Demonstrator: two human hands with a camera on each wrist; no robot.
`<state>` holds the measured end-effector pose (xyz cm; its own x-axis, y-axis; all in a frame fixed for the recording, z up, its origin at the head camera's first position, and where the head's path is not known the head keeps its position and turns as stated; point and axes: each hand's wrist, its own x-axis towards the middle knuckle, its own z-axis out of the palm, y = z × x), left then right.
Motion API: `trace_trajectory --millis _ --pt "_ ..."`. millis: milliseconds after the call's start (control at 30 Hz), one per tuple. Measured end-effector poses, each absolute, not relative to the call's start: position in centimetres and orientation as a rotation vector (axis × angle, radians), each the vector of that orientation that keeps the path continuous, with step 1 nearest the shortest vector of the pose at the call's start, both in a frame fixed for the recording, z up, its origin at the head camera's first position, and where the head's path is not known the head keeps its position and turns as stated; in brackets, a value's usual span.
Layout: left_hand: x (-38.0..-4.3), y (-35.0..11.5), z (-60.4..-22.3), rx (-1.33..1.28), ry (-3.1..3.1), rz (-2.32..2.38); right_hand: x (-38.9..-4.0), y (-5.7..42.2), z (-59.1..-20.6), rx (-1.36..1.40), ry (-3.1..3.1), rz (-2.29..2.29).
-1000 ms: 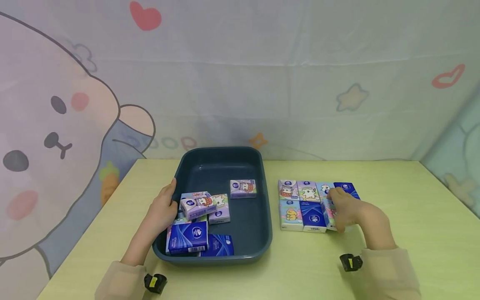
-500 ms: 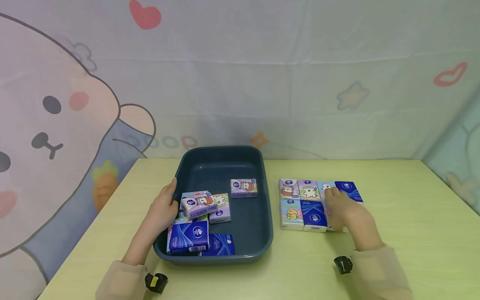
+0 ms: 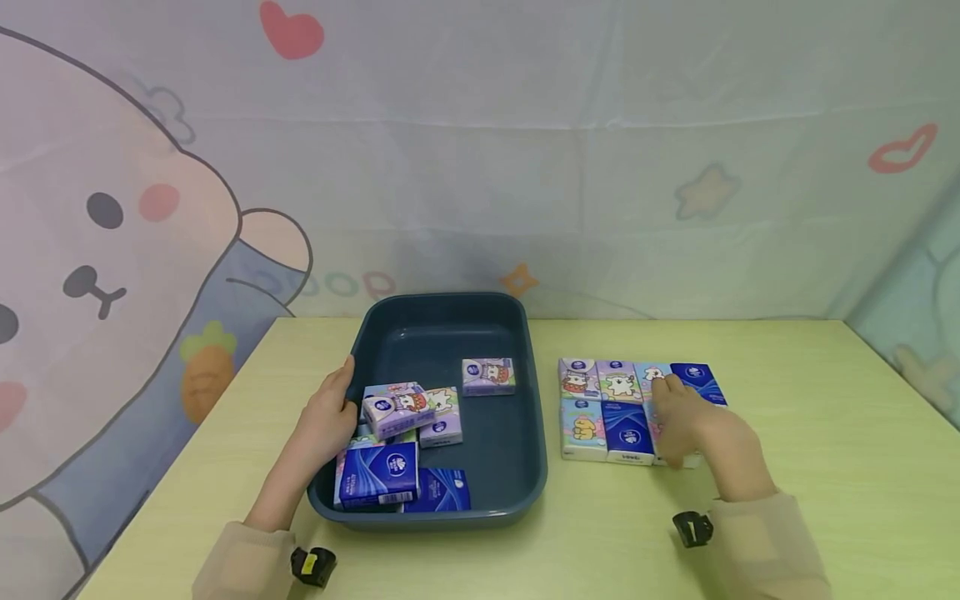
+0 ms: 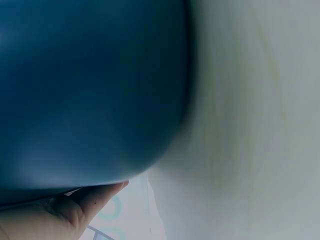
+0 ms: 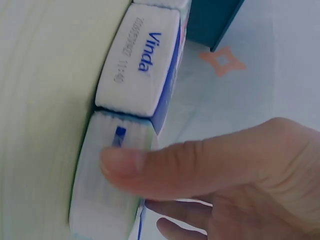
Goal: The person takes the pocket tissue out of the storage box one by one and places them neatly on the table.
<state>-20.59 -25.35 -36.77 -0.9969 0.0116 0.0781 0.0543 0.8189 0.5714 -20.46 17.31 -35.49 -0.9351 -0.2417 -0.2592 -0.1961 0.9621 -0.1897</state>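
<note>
My left hand (image 3: 326, 417) grips the left rim of a dark blue bin (image 3: 536, 467); in the left wrist view its fingers (image 4: 102, 197) lie along the outer wall. On the table at right, packs of pocket tissues form two rows. My right hand (image 3: 686, 421) holds the pack of tissues (image 5: 107, 200) in the front row, right of a blue pack (image 3: 628, 429). In the right wrist view the thumb (image 5: 125, 165) presses the pack's near end, while the other fingers reach over its top. The hand hides most of this pack in the head view.
Several tissue packs lie loose in the bin, among them a purple pack (image 3: 487, 377) towards the back right and a blue pack (image 3: 378, 473) at the front left. A dark blue pack (image 3: 697, 382) ends the back row. A printed cloth (image 3: 585, 167) hangs behind the table (image 3: 817, 433).
My right hand has shifted slightly left, with its fingers drawn closer about the front-row tissue pack. The left hand stays on the bin's rim.
</note>
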Motion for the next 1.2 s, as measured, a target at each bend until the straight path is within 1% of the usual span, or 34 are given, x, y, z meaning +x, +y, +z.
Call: trace_trajectory --millis 333,600,900,1200 --pt "-20.6 -25.6 -36.9 -0.053 -2.930 -0.930 -20.7 19.0 -35.1 -0.379 2.776 -0.496" --pt "-20.6 -25.7 -37.0 -0.057 -2.927 -0.921 -21.1 19.7 -34.2 -0.444 2.840 -0.613" --pt "-20.6 -25.6 -36.9 -0.057 -2.925 -0.923 -20.5 18.6 -32.6 -0.536 2.982 -0.660" --pt "-20.6 -25.5 -36.8 -0.065 -2.927 -0.931 -19.8 17.2 -31.8 -0.583 3.031 -0.572"
